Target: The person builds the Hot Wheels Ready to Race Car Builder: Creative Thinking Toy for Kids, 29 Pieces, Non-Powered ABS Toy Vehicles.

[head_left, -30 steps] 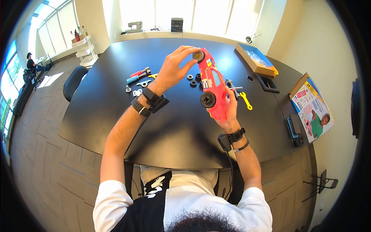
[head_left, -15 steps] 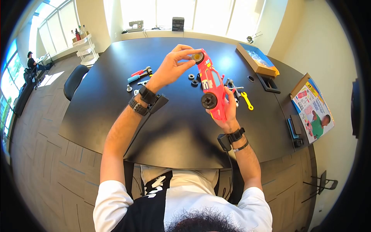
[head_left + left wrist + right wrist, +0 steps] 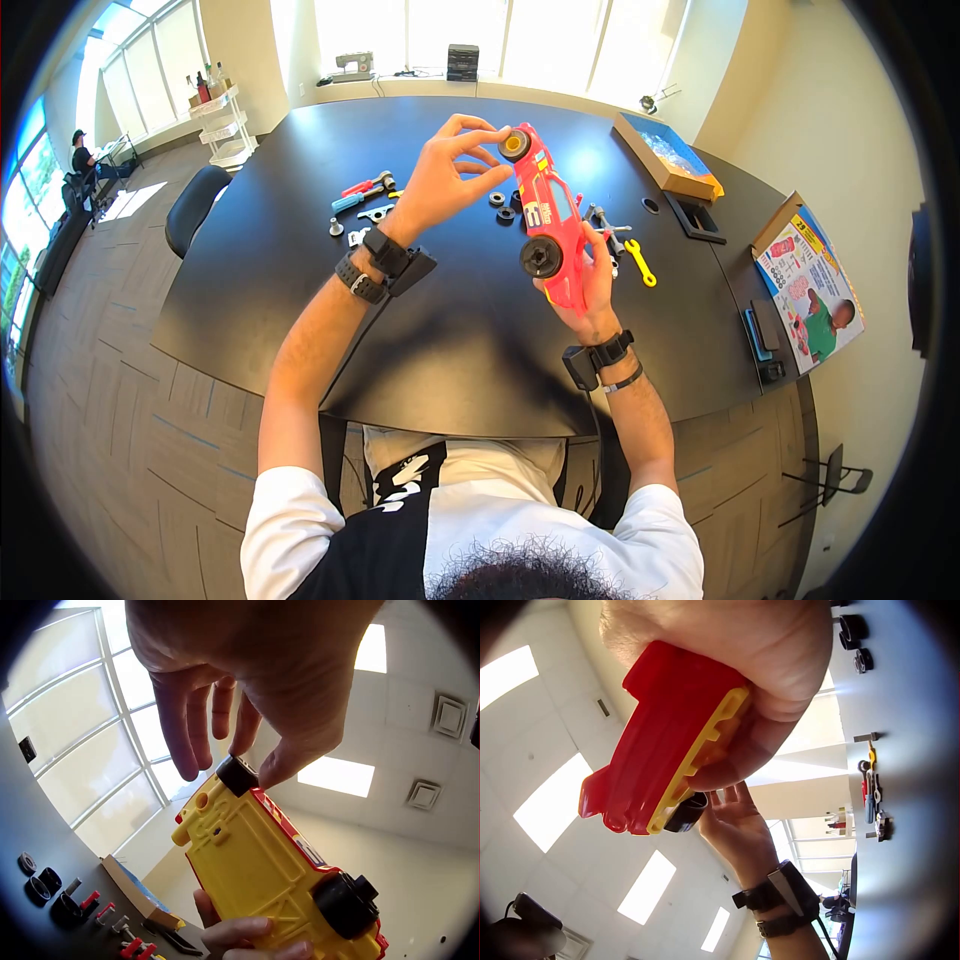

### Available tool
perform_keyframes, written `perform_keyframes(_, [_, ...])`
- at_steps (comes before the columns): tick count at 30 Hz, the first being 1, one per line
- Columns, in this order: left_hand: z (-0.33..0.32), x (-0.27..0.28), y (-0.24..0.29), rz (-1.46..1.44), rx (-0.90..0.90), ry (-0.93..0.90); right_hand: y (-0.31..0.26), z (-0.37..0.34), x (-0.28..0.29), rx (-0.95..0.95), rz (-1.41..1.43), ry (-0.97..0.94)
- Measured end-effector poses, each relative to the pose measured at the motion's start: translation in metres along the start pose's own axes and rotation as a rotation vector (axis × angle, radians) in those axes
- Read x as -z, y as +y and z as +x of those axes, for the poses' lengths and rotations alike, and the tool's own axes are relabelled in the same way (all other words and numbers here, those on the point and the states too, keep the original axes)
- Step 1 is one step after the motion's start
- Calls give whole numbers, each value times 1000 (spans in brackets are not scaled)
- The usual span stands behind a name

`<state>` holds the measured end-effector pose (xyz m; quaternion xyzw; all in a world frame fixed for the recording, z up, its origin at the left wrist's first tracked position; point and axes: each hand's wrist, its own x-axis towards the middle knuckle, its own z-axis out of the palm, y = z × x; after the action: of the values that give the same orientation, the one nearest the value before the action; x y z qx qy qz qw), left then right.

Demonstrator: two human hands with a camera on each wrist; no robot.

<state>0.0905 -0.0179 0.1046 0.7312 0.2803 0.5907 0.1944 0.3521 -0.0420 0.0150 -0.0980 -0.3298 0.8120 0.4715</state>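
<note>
My right hand [image 3: 590, 285] holds a red toy car [image 3: 549, 208] tilted above the table, its yellow underside [image 3: 247, 855] showing in the left wrist view. Beside the car's far end is my left hand [image 3: 450, 175], fingers spread and lightly bent, with the fingertips right at a black wheel [image 3: 515, 145] that has a yellowish centre. The thumb stands a little below that wheel in the head view. At the near end, another black wheel [image 3: 541, 257] has a dark hub; a stub sticks out from it in the left wrist view.
Loose black tyres [image 3: 505, 215] lie beyond the car. A yellow wrench [image 3: 640, 262] lies to the right, while toy tools including a blue-handled screwdriver [image 3: 348, 202] lie left. An open cardboard box [image 3: 665, 155] and a printed package [image 3: 808, 280] stand at the right.
My left fingers have loosened from the far wheel; the thumb has shifted down and away, leaving more of the wheel visible. My right hand keeps the car in nearly the same place.
</note>
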Motion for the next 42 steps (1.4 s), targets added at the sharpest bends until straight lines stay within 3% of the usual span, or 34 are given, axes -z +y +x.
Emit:
perform_keyframes(2, [-3, 8, 5, 205, -12, -19, -1, 1, 1, 4, 4, 17])
perform_keyframes(6, [-4, 28, -15, 262, 65, -14, -4, -2, -6, 39, -3, 87])
perform_keyframes(9, [-1, 40, -53, 351, 59, 97, -3, -2, -5, 49, 2, 91])
perform_keyframes(12, [-1, 57, -108, 466, 226, 70, -3, -1, -4, 39, 6, 65])
perform_keyframes(14, [-9, 67, -158, 645, 434, -76, -4, -2, -4, 34, 1, 52])
perform_keyframes(15, [-17, 67, -177, 643, 435, -79, -4, -2, -5, 19, 2, 66])
perform_keyframes(17, [-28, 63, -205, 594, 652, -54, -4, -2, -4, 11, 0, 82])
perform_keyframes(18, [-32, 59, -215, 591, 649, -58, -3, -1, -2, 15, -3, 79])
perform_keyframes(20, [-39, 50, -225, 571, 809, 40, -3, 0, -2, 19, -8, 81])
perform_keyframes(26, [-48, 41, -257, 630, 843, 97, -5, 1, -1, 16, -3, 75])
perform_keyframes(28, [-53, 45, -283, 886, 476, 131, -5, 0, 3, 10, -16, 38])
perform_keyframes(30, [-39, 47, -253, 841, 465, 125, -5, 0, 4, 21, -23, 71])
perform_keyframes(32, [-20, 48, -207, 105, 527, 140, -4, -1, 5, 24, -31, 102])
perform_keyframes(36, [11, 51, -125, 152, 416, 102, -1, -1, 5, 38, -41, 114])
perform_keyframes(38, [18, 47, -86, 237, 173, 135, -1, 0, 7, 32, -55, 119])
perform_keyframes(42, [20, 30, -24, 361, 12, 66, 1, 1, 7, 25, -51, 108])
